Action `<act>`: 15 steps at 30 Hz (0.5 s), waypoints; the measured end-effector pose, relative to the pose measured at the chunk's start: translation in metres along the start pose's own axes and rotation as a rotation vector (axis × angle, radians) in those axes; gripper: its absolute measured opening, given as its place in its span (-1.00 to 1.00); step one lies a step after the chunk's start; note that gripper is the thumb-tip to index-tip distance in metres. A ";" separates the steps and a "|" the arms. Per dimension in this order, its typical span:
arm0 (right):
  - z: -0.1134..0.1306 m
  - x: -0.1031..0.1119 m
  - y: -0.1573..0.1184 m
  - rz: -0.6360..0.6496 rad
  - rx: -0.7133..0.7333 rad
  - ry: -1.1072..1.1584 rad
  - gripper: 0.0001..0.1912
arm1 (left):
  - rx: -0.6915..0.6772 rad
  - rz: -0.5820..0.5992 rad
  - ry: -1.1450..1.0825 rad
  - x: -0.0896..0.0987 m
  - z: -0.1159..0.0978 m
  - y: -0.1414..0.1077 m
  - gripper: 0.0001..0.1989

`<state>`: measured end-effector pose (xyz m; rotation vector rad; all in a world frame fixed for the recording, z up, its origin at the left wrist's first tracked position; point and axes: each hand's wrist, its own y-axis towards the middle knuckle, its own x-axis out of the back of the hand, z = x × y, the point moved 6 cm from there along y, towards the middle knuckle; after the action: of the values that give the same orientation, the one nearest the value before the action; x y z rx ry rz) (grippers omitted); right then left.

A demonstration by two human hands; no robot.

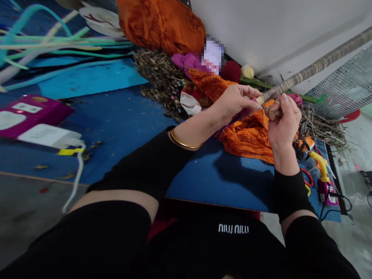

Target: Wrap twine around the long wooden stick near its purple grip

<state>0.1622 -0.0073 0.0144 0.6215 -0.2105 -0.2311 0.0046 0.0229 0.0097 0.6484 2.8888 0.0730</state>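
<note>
A long banded brown stick (308,71) slants from the upper right down to my hands. My left hand (236,101) is at its lower end, thumb and fingers pinched together around the tip, with a bit of purple material beneath the fingers. Close by on the right, my right hand (285,118) grips a short piece of wood (273,111), its cut end facing me. A thin strand hangs between the two hands. Crumpled orange cloth (247,139) lies on the blue table (203,178) below them.
Dried twigs (157,73) and foam strips (58,46) lie to the left, near a purple box (35,116) with a white cable. At right are black scissors (303,143), a yellow-handled tool (321,164), more twigs (325,124) and a mesh basket (343,85).
</note>
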 end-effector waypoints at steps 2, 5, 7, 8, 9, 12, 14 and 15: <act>0.001 -0.002 -0.004 -0.024 -0.019 -0.009 -0.47 | -0.022 -0.036 0.013 -0.002 0.002 -0.001 -0.78; 0.013 -0.011 -0.013 -0.031 -0.047 -0.007 -0.45 | -0.028 -0.038 0.017 -0.006 0.004 -0.001 -0.84; 0.027 -0.017 -0.020 -0.037 -0.028 -0.027 -0.46 | -0.025 -0.031 0.008 -0.008 0.005 0.000 -0.88; 0.035 -0.019 -0.022 -0.040 -0.009 -0.041 -0.47 | -0.021 -0.029 0.003 -0.008 0.006 0.001 -0.89; 0.042 -0.021 -0.024 -0.034 0.012 -0.056 -0.47 | -0.016 -0.029 -0.001 -0.008 0.006 0.002 -0.91; 0.063 -0.025 -0.023 0.067 0.106 -0.091 -0.52 | -0.010 -0.038 0.008 -0.006 0.007 0.003 -0.88; 0.073 -0.023 -0.018 0.155 0.192 -0.127 -0.57 | -0.024 -0.046 0.039 -0.004 0.006 0.004 -0.83; 0.076 -0.019 -0.014 0.182 0.226 -0.154 -0.59 | -0.032 -0.050 0.058 -0.003 0.006 0.004 -0.82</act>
<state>0.1216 -0.0551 0.0635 0.8047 -0.4443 -0.0793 0.0099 0.0251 0.0050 0.5774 2.9513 0.1331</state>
